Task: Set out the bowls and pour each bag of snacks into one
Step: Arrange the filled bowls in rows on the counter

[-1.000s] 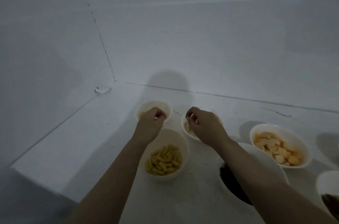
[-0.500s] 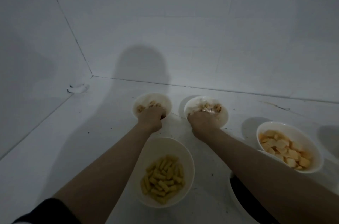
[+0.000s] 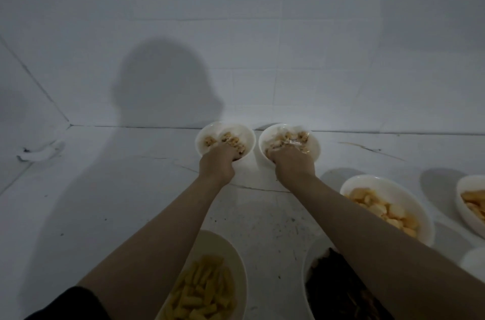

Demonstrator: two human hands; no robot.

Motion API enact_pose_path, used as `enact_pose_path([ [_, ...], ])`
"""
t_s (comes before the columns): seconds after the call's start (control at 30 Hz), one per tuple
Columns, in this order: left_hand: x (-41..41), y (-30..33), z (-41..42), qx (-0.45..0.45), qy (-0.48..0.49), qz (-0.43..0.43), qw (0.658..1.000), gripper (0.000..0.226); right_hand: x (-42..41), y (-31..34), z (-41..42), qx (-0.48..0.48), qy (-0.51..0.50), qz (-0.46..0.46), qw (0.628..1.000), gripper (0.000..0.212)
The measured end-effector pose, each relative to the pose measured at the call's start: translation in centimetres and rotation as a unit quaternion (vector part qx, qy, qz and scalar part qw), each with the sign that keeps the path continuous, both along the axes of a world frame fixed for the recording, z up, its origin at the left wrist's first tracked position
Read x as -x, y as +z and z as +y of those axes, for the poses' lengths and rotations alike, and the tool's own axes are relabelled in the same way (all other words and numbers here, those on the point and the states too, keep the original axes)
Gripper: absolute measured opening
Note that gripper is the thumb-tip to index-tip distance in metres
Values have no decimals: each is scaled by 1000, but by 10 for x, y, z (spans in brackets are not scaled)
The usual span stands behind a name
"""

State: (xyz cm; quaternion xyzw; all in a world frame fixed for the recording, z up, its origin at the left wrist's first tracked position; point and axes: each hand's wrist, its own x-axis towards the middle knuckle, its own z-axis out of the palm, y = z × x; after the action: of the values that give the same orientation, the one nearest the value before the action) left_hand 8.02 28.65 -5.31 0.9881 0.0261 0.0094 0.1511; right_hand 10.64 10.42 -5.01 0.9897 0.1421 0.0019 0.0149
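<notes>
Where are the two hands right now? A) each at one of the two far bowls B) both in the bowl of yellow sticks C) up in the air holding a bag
A: the left hand is at the far left bowl, the right hand at the far right bowl.

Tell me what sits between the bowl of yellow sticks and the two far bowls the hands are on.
No object: the head view shows only bare white floor with specks between the yellow-stick bowl and the far bowls. The person's forearms cross above that stretch.
</notes>
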Motion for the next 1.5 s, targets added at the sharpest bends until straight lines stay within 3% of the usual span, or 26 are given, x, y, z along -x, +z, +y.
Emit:
enact_pose_path([
  [0.17,15,13,-16,-9,-11,-59,998,37,16,14,-16,-86,13,6,996,28],
  [0.3,42,43,-54,51,-24,-110,992,28,56,38,-43,-195,-14,10,981,20],
  [0.53,92,83,-167,126,-142,-61,980,23,135,64,-145,-284,-141,28,948,14],
  [0.67,107,90,-222,119,-220,-14,968,21,158,73,-199,-285,-169,40,943,14],
  [0.83,110,85,-288,96,-239,51,965,17,166,80,-257,-264,-172,49,948,17],
  [0.97,104,76,-331,82,-206,81,972,20,159,81,-309,-259,-176,57,948,18],
  [1.13,96,63,-375,-9,-167,157,973,34,131,59,-365,-207,-170,95,959,22],
  [1.33,86,66,-384,4,-112,179,977,35,104,31,-386,-209,-133,114,962,31],
  [1.5,80,52,-388,-60,-43,190,979,31,86,18,-388,-177,-107,130,970,14],
])
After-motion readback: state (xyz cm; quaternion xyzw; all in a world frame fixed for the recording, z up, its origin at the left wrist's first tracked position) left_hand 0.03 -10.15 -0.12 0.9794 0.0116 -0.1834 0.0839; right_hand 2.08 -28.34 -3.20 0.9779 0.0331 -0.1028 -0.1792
